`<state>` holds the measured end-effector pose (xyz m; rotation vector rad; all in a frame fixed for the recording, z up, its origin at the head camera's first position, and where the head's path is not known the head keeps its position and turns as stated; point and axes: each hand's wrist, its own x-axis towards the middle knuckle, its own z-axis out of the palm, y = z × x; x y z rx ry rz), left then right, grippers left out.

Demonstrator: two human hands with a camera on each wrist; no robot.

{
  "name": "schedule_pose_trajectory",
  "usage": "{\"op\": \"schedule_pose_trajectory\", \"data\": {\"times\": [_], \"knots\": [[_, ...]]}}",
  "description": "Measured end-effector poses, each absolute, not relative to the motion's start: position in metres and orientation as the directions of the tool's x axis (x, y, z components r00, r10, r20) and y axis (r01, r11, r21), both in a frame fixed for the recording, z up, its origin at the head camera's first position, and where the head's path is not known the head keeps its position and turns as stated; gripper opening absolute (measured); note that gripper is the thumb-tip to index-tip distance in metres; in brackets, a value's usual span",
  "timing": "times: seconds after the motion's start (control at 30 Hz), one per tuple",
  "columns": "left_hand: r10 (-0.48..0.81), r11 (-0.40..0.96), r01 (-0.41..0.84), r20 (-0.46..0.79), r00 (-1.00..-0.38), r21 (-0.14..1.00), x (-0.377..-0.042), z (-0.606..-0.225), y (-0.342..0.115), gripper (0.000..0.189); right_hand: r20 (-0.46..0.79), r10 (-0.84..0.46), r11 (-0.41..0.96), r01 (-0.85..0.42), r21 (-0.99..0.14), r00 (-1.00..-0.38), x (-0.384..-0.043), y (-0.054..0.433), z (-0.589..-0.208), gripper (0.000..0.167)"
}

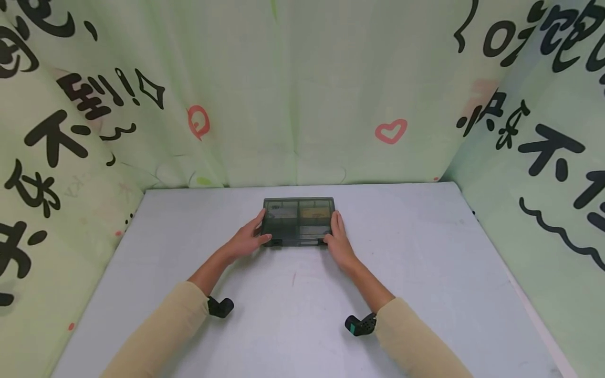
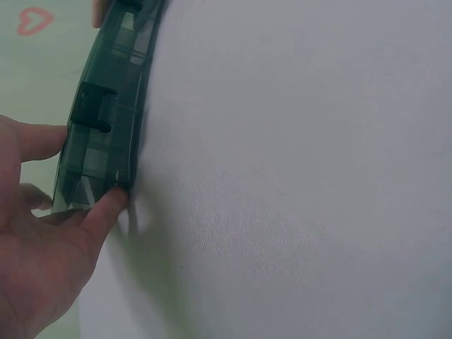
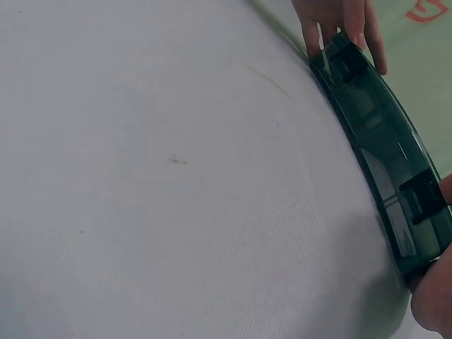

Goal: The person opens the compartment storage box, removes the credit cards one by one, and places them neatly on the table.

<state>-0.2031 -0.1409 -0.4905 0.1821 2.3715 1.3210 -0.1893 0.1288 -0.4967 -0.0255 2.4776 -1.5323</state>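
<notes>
A dark translucent plastic storage box (image 1: 283,228) with a compartmented inside is held between both hands toward the far side of the table. My left hand (image 1: 248,239) grips its left end, thumb at the near corner and fingers along the side. At the right end, my right hand (image 1: 339,242) grips it in the same way. Two latches show on the front of the box (image 3: 381,148) in the right wrist view. In the left wrist view its lower edge is close over the tabletop, with the fingers of the left hand (image 2: 42,240) around the end. A tan piece lies in the back right compartment.
The white table (image 1: 293,315) spreads out toward me. A pale green curtain (image 1: 331,79) with black lettering and red drawings stands behind the table and along both sides. Black wrist cameras sit at the left sleeve (image 1: 175,315) and the right sleeve (image 1: 416,336).
</notes>
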Motion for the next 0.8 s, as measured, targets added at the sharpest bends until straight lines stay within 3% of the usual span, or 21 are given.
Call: {"op": "schedule_pose_trajectory", "data": {"times": [0.67, 0.8], "knots": [[0.317, 0.537, -0.082, -0.290, -0.903, 0.840, -0.2016, -0.4891, -0.1405, 0.079, -0.133, -0.120, 0.478, 0.060, -0.876, -0.984, -0.1863, 0.1257, -0.4972, 0.070], [0.318, 0.542, -0.081, -0.293, -0.902, 0.836, -0.2014, -0.4892, -0.1401, 0.079, -0.064, -0.126, 0.567, -0.019, -0.823, -0.990, -0.1837, 0.1271, -0.5037, 0.077]]}}
